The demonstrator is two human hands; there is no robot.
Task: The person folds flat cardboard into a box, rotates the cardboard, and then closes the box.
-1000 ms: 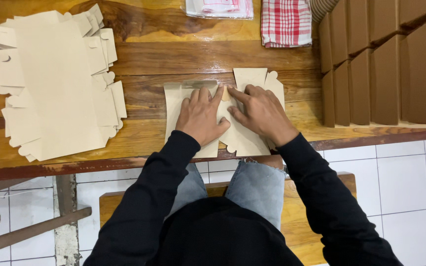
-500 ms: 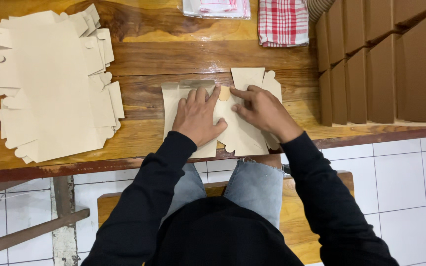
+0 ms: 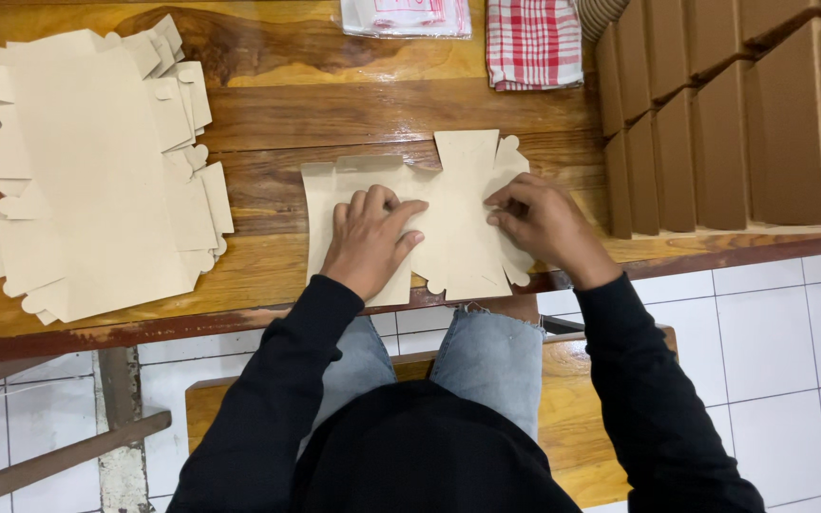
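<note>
A flat tan cardboard box blank (image 3: 453, 233) with cut flaps lies on the wooden table (image 3: 353, 104) near its front edge. My left hand (image 3: 370, 237) lies palm-down on the blank's left half, fingers slightly spread and pressing it flat. My right hand (image 3: 544, 223) rests on the blank's right side, its fingertips curled onto a flap beside the rounded tabs. Both arms wear black sleeves.
A stack of several flat tan blanks (image 3: 87, 171) lies at the table's left. Rows of folded brown boxes (image 3: 734, 114) stand at the right. A red checked cloth (image 3: 532, 43) and a clear plastic bag (image 3: 406, 17) lie at the back. I sit on a wooden bench (image 3: 610, 399) over white tiles.
My right hand has slid from the middle of the blank out to its right side. My left hand has stayed pressed on the left half.
</note>
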